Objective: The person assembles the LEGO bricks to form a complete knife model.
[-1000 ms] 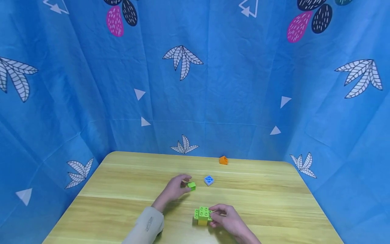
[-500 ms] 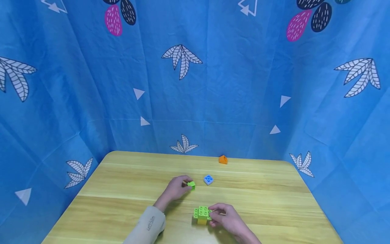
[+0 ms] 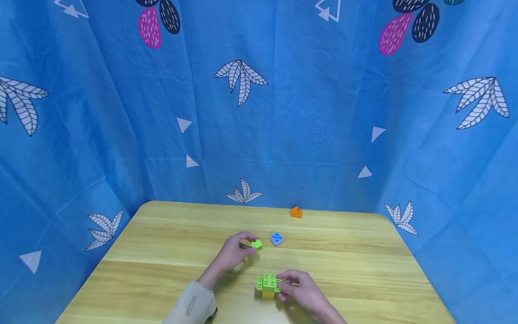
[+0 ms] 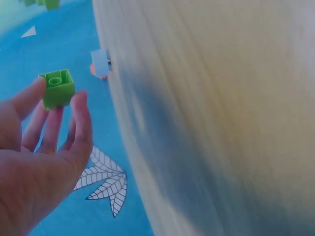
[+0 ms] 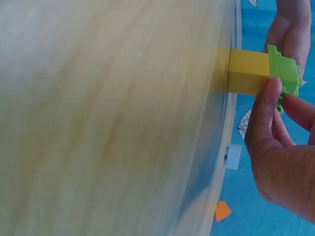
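Note:
My left hand [image 3: 236, 250] pinches a small green toy brick [image 3: 256, 245] between thumb and fingers. In the left wrist view the hollow underside of this green brick [image 4: 59, 87] shows, and the brick appears held off the table. Nearer the front edge stands a stack of toy bricks: a yellow block [image 5: 249, 72] at the bottom, with a wider green plate and a studded green brick [image 3: 269, 281] on top. The right hand [image 3: 300, 289] grips the right end of the green plate with thumb and fingertips. Part of that end is hidden by the fingers.
A blue toy brick [image 3: 277, 239] lies on the wooden table [image 3: 356, 256] just right of the left hand. Farther back, close to the rear edge, is an orange brick [image 3: 296, 212]. Blue patterned cloth [image 3: 315, 135] surrounds the table at the back and sides.
The left hand's fingers have closed on the green brick from a looser pose around it, and the brick has risen and turned slightly. The right hand and the stack stay put.

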Demonstrator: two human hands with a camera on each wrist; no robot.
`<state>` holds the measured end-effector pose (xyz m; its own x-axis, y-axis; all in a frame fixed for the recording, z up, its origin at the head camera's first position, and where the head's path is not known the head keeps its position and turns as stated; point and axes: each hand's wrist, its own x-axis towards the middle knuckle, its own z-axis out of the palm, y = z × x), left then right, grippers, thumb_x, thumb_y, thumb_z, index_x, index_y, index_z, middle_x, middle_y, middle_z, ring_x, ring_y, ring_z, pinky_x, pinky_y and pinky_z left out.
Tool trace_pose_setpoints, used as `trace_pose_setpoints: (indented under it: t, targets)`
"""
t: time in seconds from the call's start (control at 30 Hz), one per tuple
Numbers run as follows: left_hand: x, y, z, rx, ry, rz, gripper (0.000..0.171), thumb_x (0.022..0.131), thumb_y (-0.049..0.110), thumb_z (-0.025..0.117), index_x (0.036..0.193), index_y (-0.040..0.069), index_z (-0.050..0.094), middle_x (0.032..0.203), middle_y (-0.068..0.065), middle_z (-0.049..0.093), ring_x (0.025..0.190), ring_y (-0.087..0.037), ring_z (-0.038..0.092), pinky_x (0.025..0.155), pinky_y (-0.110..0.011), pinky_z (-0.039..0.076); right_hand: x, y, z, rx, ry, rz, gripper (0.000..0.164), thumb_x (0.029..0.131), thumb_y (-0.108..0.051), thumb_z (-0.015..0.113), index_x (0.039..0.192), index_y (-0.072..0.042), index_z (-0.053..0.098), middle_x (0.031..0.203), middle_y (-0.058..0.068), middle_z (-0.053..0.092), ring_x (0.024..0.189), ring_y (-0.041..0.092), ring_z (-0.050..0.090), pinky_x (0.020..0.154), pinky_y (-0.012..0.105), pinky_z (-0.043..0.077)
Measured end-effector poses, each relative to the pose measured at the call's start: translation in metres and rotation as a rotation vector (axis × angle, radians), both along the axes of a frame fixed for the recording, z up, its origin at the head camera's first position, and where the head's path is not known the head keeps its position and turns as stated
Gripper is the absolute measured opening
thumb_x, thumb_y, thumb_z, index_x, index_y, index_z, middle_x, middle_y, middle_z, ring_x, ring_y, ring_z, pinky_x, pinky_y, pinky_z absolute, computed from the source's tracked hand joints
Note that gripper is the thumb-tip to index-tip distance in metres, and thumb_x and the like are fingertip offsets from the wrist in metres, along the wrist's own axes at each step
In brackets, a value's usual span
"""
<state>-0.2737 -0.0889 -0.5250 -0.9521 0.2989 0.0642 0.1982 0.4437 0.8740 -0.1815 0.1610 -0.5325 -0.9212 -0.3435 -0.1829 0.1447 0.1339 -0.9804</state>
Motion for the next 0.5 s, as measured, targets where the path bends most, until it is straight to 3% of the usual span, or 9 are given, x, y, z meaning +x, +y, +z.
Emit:
trace_pose_setpoints:
  t: [0.5]
  targets:
    - [0.024,0.001,0.014,0.194,-0.051,-0.061,0.031,0.088,0.011,0.08,0.117,0.014,0.072,0.126,-0.007,0.068,0.112,-0.026,0.067,0.091,-0.027,0.06,-0.001,-0.001,-0.001,0.006,0.0,-0.007,0.033,0.097,-0.007,0.068,0.125,0.01,0.062,0.098,0.011,0.069,0.081,0.019,0.071,0.078,0.03,0.064]
